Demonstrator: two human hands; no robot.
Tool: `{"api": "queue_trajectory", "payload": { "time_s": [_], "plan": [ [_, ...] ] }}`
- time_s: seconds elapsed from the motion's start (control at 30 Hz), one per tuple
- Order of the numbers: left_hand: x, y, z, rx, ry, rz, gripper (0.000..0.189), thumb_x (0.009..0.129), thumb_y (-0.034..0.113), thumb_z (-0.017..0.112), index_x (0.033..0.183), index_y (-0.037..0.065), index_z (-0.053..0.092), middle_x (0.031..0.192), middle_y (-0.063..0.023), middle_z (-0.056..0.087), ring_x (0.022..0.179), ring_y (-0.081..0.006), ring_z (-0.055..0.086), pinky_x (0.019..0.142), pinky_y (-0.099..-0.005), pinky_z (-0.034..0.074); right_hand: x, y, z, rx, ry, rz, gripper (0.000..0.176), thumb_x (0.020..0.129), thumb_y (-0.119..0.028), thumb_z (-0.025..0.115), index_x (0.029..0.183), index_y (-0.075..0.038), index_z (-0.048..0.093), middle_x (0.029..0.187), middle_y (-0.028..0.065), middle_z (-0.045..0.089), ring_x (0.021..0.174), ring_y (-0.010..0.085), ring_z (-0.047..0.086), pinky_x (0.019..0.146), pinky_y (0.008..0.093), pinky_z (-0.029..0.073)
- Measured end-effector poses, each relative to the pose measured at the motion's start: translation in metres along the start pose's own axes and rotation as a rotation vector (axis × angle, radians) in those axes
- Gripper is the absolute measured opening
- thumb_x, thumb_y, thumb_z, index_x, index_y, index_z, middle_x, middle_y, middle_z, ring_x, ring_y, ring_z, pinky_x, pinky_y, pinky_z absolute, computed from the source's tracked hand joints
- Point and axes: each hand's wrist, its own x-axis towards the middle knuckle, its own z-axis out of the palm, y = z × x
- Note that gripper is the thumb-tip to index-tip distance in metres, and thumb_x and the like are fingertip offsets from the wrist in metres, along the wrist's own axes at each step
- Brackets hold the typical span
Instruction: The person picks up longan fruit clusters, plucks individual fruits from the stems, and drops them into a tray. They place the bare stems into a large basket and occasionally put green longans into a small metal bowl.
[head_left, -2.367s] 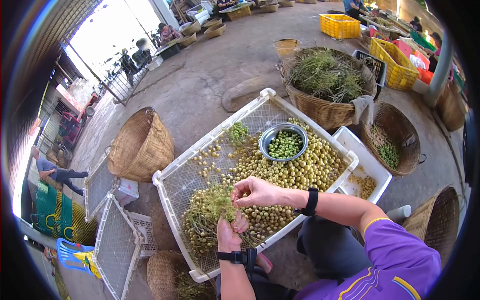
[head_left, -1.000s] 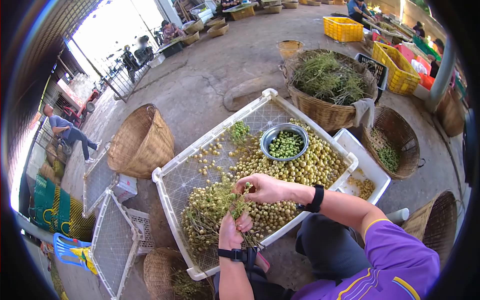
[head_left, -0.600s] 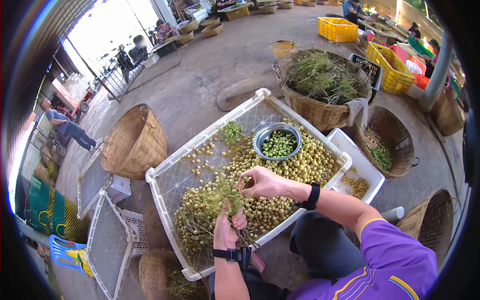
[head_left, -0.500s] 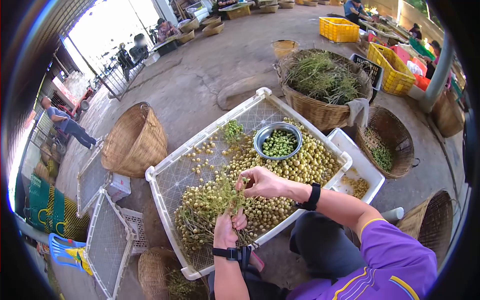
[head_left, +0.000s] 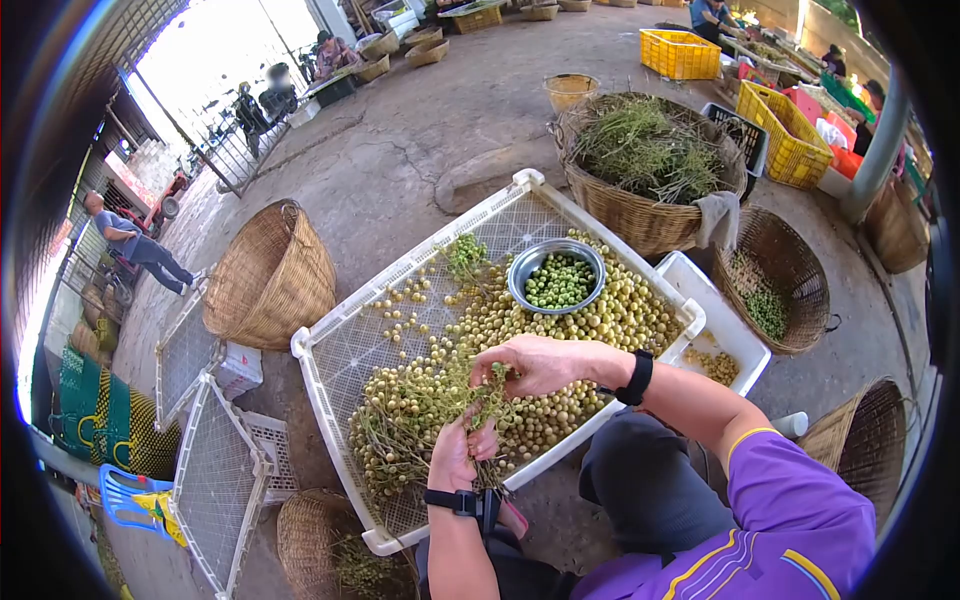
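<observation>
My left hand (head_left: 462,452) is closed around a bunch of thin green-brown stems (head_left: 462,405) above the near part of a white mesh tray (head_left: 345,340). My right hand (head_left: 530,366) is bent over the top of the same bunch, fingers pinched on its green sprigs. Many round yellow-green fruits (head_left: 620,325) lie loose across the tray. More fruits still on stalks are heaped at its left (head_left: 395,425). Behind my right hand a metal bowl (head_left: 515,290) holds smaller, greener fruits (head_left: 560,282). A small green cluster (head_left: 465,256) rests on the mesh beyond.
A wicker basket (head_left: 640,228) full of stripped stems stands behind the tray. Another basket (head_left: 270,280) is at left, and one with some green fruits (head_left: 770,310) at right. A white bin (head_left: 745,375) touches the tray's right side. Several people work at the back; one person (head_left: 135,240) stands far left.
My right hand has dropped slightly and moved a little right, its fingers now lower over the sprigs. My left hand stays nearly in place, holding the stems.
</observation>
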Motion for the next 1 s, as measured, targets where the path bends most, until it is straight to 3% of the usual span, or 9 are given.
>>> {"api": "queue_trajectory", "payload": {
  "time_s": [0.03, 0.1, 0.2, 0.27, 0.3, 0.37, 0.63, 0.9, 1.0],
  "plan": [
    [0.002, -0.001, -0.004, -0.006, -0.008, 0.009, 0.021, 0.091, 0.028, 0.043, 0.09, 0.008, 0.047, 0.048, 0.0047, 0.027, 0.038, -0.007, 0.027, 0.037, -0.0219, 0.023, 0.0, -0.001, -0.002, -0.057, -0.019, 0.03, 0.036, 0.07, -0.003, 0.059, 0.105, -0.007, 0.056, 0.086, 0.0104, 0.058, 0.078, 0.0222, 0.056, 0.069, 0.034, 0.044],
    [0.003, -0.001, -0.006, -0.013, -0.014, 0.016, 0.022, 0.091, 0.029, 0.044, 0.09, 0.007, 0.048, 0.048, 0.0047, 0.028, 0.038, -0.007, 0.027, 0.037, -0.0219, 0.023, 0.0, 0.003, 0.0, -0.011, -0.041, 0.051, 0.034, 0.069, -0.005, 0.062, 0.102, -0.006, 0.055, 0.084, 0.0088, 0.057, 0.08, 0.022, 0.056, 0.071, 0.0362, 0.043],
    [0.003, -0.001, -0.006, -0.009, -0.017, 0.024, 0.025, 0.09, 0.03, 0.047, 0.091, 0.005, 0.049, 0.048, 0.0049, 0.029, 0.038, -0.0071, 0.028, 0.038, -0.0218, 0.023, 0.0, 0.015, 0.006, 0.183, -0.033, 0.056, 0.031, 0.074, -0.008, 0.064, 0.103, -0.004, 0.054, 0.085, 0.0041, 0.058, 0.075, 0.0153, 0.057, 0.062, 0.0317, 0.045],
    [0.002, 0.0, -0.004, -0.063, -0.013, 0.035, 0.026, 0.088, 0.031, 0.05, 0.094, 0.005, 0.05, 0.048, 0.005, 0.029, 0.038, -0.007, 0.028, 0.038, -0.0219, 0.023, -0.003, 0.007, 0.007, 0.64, -0.04, 0.251, 0.025, 0.08, -0.012, 0.064, 0.102, -0.006, 0.054, 0.082, -0.0001, 0.057, 0.064, 0.0065, 0.055, 0.051, 0.0215, 0.043],
    [0.002, 0.0, -0.003, -0.064, -0.012, 0.035, 0.026, 0.088, 0.031, 0.05, 0.094, 0.005, 0.05, 0.048, 0.005, 0.029, 0.038, -0.007, 0.028, 0.038, -0.0219, 0.023, -0.003, 0.01, 0.011, 0.641, -0.041, 0.251, 0.025, 0.08, -0.012, 0.064, 0.102, -0.006, 0.054, 0.082, -0.0001, 0.057, 0.064, 0.0065, 0.055, 0.051, 0.0215, 0.043],
    [0.001, 0.001, -0.001, -0.114, -0.07, 0.033, 0.027, 0.088, 0.03, 0.051, 0.094, 0.004, 0.05, 0.048, 0.0049, 0.029, 0.038, -0.0069, 0.029, 0.038, -0.022, 0.023, -0.002, 0.015, 0.019, 0.953, 0.011, 0.218, 0.022, 0.083, -0.014, 0.062, 0.103, -0.009, 0.055, 0.078, -0.0014, 0.057, 0.055, 0.0005, 0.05, 0.043, 0.0131, 0.039],
    [-0.002, 0.001, 0.002, -0.109, -0.078, 0.038, 0.023, 0.088, 0.028, 0.049, 0.095, 0.006, 0.05, 0.048, 0.0047, 0.029, 0.039, -0.0066, 0.029, 0.038, -0.0215, 0.023, 0.0, 0.017, 0.024, 1.3, 0.037, 0.394, 0.023, 0.084, -0.013, 0.056, 0.106, -0.004, 0.055, 0.071, -0.0005, 0.055, 0.053, 0.0029, 0.051, 0.042, 0.014, 0.042],
    [-0.003, 0.003, -0.001, -0.074, -0.065, 0.053, 0.023, 0.091, 0.029, 0.044, 0.095, 0.008, 0.051, 0.05, 0.0042, 0.028, 0.039, -0.0068, 0.028, 0.038, -0.0213, 0.023, 0.002, 0.017, 0.011, 1.006, -0.047, 0.362, 0.024, 0.082, -0.011, 0.058, 0.104, -0.003, 0.057, 0.076, -0.0012, 0.057, 0.055, 0.002, 0.052, 0.043, 0.0147, 0.044],
    [0.0, 0.001, -0.002, -0.108, 0.01, 0.043, 0.022, 0.091, 0.028, 0.044, 0.096, 0.008, 0.051, 0.049, 0.0046, 0.027, 0.038, -0.0068, 0.028, 0.037, -0.0214, 0.023, 0.003, 0.011, 0.006, 0.659, 0.034, 0.354, 0.027, 0.076, -0.005, 0.061, 0.103, -0.004, 0.059, 0.085, -0.0014, 0.057, 0.059, 0.0023, 0.053, 0.046, 0.0153, 0.046]
  ]
}}
